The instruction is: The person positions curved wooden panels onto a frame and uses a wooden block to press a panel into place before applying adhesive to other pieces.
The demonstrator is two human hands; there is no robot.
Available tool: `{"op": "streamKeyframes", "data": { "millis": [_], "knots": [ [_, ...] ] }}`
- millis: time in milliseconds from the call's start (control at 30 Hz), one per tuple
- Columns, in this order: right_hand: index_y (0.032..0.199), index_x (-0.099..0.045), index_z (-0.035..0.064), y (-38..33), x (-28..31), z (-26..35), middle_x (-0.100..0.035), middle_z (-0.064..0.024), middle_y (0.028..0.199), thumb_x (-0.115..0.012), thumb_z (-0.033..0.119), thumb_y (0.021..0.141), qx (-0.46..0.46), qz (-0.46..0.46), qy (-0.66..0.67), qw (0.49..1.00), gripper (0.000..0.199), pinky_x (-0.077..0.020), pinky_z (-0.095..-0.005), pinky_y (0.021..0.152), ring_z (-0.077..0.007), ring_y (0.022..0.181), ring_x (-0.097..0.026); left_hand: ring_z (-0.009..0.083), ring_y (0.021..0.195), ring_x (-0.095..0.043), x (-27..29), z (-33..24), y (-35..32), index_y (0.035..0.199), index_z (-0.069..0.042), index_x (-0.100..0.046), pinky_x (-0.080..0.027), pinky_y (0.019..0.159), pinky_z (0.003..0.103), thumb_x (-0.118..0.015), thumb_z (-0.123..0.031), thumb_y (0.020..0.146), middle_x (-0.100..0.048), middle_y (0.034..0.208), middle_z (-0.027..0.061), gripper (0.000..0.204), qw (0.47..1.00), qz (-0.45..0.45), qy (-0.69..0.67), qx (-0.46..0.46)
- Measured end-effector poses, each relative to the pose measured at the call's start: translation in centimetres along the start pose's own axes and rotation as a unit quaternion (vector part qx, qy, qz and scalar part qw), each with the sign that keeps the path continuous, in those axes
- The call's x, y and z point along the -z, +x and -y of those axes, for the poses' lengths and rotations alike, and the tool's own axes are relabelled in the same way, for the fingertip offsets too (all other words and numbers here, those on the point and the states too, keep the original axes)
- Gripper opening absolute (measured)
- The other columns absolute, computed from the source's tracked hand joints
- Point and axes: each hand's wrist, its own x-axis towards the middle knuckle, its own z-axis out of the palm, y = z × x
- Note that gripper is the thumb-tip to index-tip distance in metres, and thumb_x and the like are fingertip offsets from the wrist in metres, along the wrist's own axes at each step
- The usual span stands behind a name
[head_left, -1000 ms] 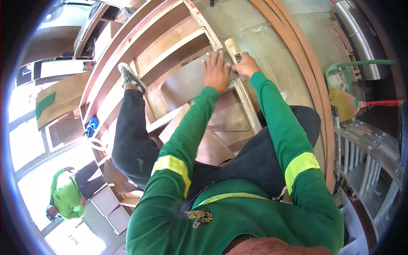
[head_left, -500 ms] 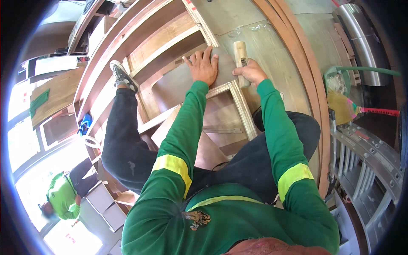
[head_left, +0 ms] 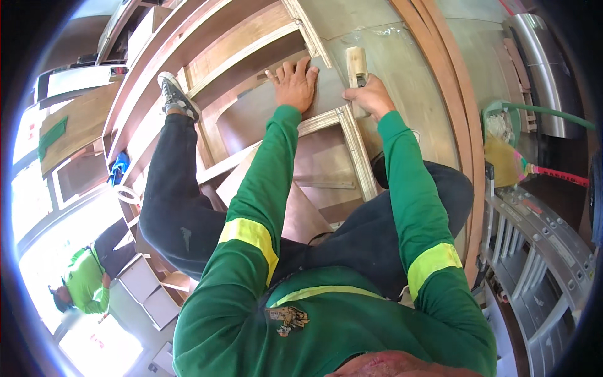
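We are pressing our left hand flat, fingers spread, on one smooth brown plywood panel. Our right hand is gripping one pale wooden block, fingers wrapped, beside the wooden frame.

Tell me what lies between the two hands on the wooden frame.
In the head view, only bare plywood panel separates the flat left hand from the right hand, which grips a wooden block.

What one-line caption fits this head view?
Left hand flat on a plywood panel, right hand gripping a wooden block on the frame.
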Motion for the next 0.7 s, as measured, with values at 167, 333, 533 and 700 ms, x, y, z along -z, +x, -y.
{"op": "streamKeyframes", "data": {
  "millis": [167,333,533,700],
  "knots": [
    [0.113,-0.063,-0.0098,0.1,0.0,0.1,-0.071,-0.0217,0.103,-0.080,0.014,0.064,0.021,0.015,-0.051,0.998,0.057,-0.0550,-0.0386,0.083,-0.0313,0.094,-0.070,0.0407,0.140,-0.037,-1.3,-3.2,-0.4,0.143,-0.008,-0.049,-0.008,0.116,0.072,-0.047,-0.049,0.100,-0.051,0.137,0.0154,0.060,0.998,-0.039,0.017,0.044],
    [0.109,-0.065,-0.0100,0.0,0.0,0.5,-0.071,-0.0242,0.101,-0.081,0.016,0.064,0.032,0.043,-0.117,0.992,0.054,-0.0551,-0.0390,0.083,-0.0325,0.093,-0.071,0.0386,0.148,-0.029,-2.0,-4.7,-0.8,0.147,-0.002,-0.043,-0.005,0.116,0.074,-0.046,-0.047,0.100,-0.047,0.146,0.0148,0.065,0.996,-0.041,-0.004,0.085],
    [0.107,-0.066,-0.0106,0.8,0.1,0.0,-0.071,-0.0230,0.097,-0.082,0.018,0.064,0.015,0.061,-0.100,0.993,0.054,-0.0554,-0.0389,0.080,-0.0313,0.088,-0.071,0.0374,0.148,-0.029,-1.7,-4.5,-1.0,0.148,-0.003,-0.042,-0.004,0.115,0.074,-0.045,-0.045,0.100,-0.046,0.147,0.0148,0.064,0.995,-0.027,-0.018,0.092],
    [0.106,-0.068,-0.0078,0.6,0.8,-0.1,-0.072,-0.0168,0.095,-0.080,0.014,0.068,0.016,0.102,-0.025,0.994,0.046,-0.0550,-0.0380,0.078,-0.0263,0.084,-0.069,0.0370,0.147,-0.030,-2.3,-5.0,-0.9,0.146,-0.004,-0.043,-0.005,0.115,0.074,-0.046,-0.043,0.099,-0.047,0.146,0.0171,0.061,0.993,-0.053,0.004,0.108]
  ]
}}
